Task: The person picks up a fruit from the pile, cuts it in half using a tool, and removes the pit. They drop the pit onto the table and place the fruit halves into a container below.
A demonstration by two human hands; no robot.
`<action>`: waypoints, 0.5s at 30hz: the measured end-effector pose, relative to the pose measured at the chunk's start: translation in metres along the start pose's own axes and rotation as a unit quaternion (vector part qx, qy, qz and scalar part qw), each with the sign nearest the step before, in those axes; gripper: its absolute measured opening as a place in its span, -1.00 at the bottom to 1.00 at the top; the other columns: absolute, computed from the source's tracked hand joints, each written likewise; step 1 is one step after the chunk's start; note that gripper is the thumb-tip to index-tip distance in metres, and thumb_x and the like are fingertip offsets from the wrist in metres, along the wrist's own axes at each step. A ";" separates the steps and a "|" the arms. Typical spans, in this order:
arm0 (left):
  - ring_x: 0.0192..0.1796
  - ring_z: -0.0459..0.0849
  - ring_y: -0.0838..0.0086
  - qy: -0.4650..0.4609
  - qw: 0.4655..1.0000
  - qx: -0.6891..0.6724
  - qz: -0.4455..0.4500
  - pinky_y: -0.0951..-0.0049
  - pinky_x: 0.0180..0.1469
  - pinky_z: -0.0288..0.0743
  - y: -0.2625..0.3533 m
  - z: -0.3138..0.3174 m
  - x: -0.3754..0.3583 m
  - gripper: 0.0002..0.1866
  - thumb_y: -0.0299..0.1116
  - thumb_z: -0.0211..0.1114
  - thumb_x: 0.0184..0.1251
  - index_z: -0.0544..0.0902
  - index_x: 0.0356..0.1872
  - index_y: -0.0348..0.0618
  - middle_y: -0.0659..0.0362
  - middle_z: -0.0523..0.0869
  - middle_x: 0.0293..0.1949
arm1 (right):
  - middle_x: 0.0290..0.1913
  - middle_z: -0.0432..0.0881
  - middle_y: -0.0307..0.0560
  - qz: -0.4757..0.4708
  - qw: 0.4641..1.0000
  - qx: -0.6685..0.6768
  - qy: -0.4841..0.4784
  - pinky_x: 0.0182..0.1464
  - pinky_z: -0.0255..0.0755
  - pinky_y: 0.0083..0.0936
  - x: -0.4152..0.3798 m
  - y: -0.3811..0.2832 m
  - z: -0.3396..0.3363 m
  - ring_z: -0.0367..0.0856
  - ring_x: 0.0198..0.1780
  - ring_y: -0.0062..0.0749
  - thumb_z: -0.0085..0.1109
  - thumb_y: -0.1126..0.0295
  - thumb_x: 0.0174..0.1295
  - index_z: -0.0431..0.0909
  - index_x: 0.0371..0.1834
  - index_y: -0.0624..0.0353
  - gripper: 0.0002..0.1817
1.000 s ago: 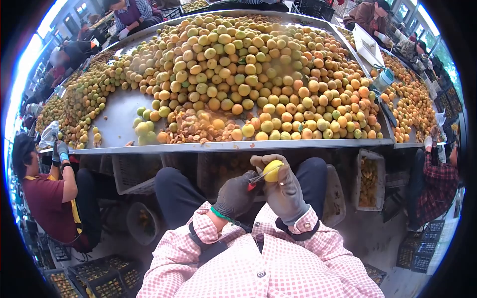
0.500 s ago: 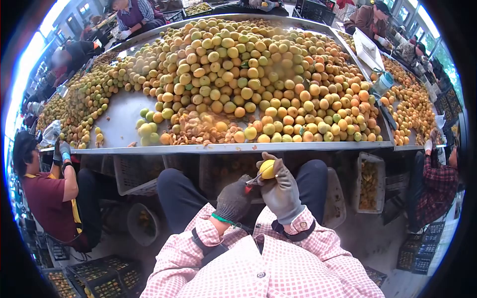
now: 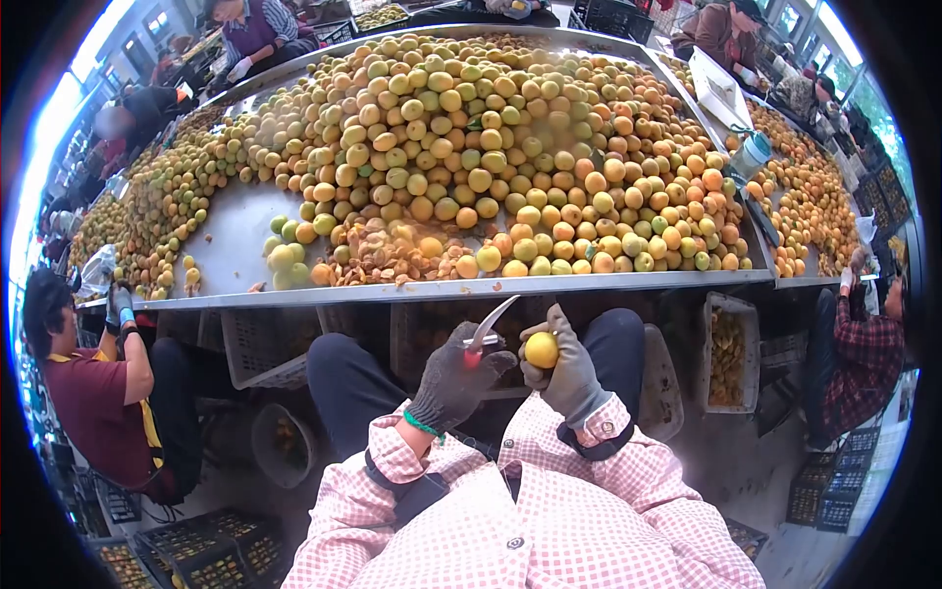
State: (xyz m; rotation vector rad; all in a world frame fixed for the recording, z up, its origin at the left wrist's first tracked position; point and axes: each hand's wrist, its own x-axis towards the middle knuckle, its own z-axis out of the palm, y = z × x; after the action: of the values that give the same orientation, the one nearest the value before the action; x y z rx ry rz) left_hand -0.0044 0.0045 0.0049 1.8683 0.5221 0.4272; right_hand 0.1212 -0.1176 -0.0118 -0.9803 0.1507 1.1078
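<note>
In my left hand [image 3: 458,373], in a dark grey glove, is a knife with a red handle and a curved blade [image 3: 491,322] that points up and to the right. My right hand [image 3: 571,378], in a lighter grey glove, grips a yellow apricot [image 3: 541,349] between thumb and fingers. Blade and fruit are apart, both above my lap and just below the table edge. On the metal table [image 3: 412,292] lies a large heap of apricots [image 3: 491,157], with a pile of split, orange-brown apricot pieces [image 3: 385,249] near the front edge.
Beneath the table stand a white crate [image 3: 260,344] and, to the right, a crate with yellow pieces [image 3: 730,355]. A round bucket [image 3: 283,444] is on the floor. People sit at both sides and behind. A blue-lidded bottle [image 3: 752,155] stands at right.
The knife has come away from the apricot, and its blade now points up. My left hand has shifted slightly up; my right hand has lowered the fruit a little.
</note>
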 end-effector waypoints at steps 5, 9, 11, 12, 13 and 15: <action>-0.13 0.70 0.21 -0.049 0.998 -0.029 -0.018 0.33 -0.11 0.54 -0.001 0.003 0.003 -0.42 -0.15 0.51 0.02 0.46 0.02 -0.11 0.05 0.68 -0.15 | -0.26 0.48 -0.21 0.059 0.991 0.072 -0.095 -0.18 0.41 -0.50 -0.007 0.004 0.000 0.50 -0.25 -0.48 -0.20 0.06 0.47 0.46 -0.15 0.10 -0.64; -0.05 0.69 0.22 -0.073 0.997 -0.015 0.024 0.34 -0.04 0.55 0.001 0.007 0.003 -0.25 -0.09 0.59 -0.11 0.39 0.11 -0.06 0.05 0.67 -0.11 | -0.12 0.51 -0.11 -0.176 0.976 -0.100 -0.081 0.10 0.43 -0.49 0.018 0.035 -0.029 0.53 -0.09 -0.37 0.40 0.49 -0.05 0.45 0.02 0.22 -0.49; -0.04 0.69 0.21 -0.087 0.996 -0.016 0.034 0.34 -0.04 0.55 -0.001 0.006 0.005 -0.21 -0.06 0.59 -0.13 0.37 0.14 -0.05 0.06 0.67 -0.10 | -0.12 0.52 -0.08 -0.284 0.912 -0.277 -0.107 0.10 0.43 -0.49 0.013 0.034 -0.032 0.54 -0.08 -0.35 0.39 0.49 -0.05 0.45 0.00 0.22 -0.51; -0.02 0.69 0.20 -0.100 0.994 -0.017 0.045 0.33 -0.04 0.55 -0.002 0.005 0.005 -0.16 -0.02 0.59 -0.15 0.35 0.16 -0.04 0.07 0.67 -0.09 | -0.12 0.52 -0.06 -0.379 0.803 -0.442 -0.129 0.11 0.42 -0.49 0.005 0.030 -0.027 0.54 -0.08 -0.33 0.38 0.50 -0.05 0.46 -0.01 0.23 -0.52; -0.02 0.69 0.20 -0.101 0.994 -0.017 0.043 0.33 -0.04 0.55 -0.002 0.003 0.006 -0.16 -0.02 0.59 -0.15 0.35 0.16 -0.04 0.07 0.67 -0.09 | -0.08 0.53 -0.02 -0.378 0.780 -0.488 -0.104 0.12 0.41 -0.51 -0.008 0.017 -0.013 0.55 -0.03 -0.30 0.32 0.53 0.00 0.46 -0.02 0.23 -0.58; -0.06 0.70 0.18 -0.079 0.990 0.057 0.097 0.32 -0.06 0.57 0.003 -0.001 0.008 -0.14 0.06 0.58 -0.20 0.39 0.17 -0.02 0.07 0.69 -0.12 | -0.09 0.53 -0.04 -0.257 0.884 -0.385 -0.064 0.10 0.41 -0.50 -0.015 0.009 0.000 0.55 -0.04 -0.28 0.27 0.54 0.04 0.45 -0.06 0.23 -0.64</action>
State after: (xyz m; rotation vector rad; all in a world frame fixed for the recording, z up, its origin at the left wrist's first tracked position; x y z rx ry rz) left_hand 0.0022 0.0090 0.0080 2.0526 0.2628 0.3804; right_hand 0.1067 -0.1271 -0.0082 -1.5287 -0.6806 0.7181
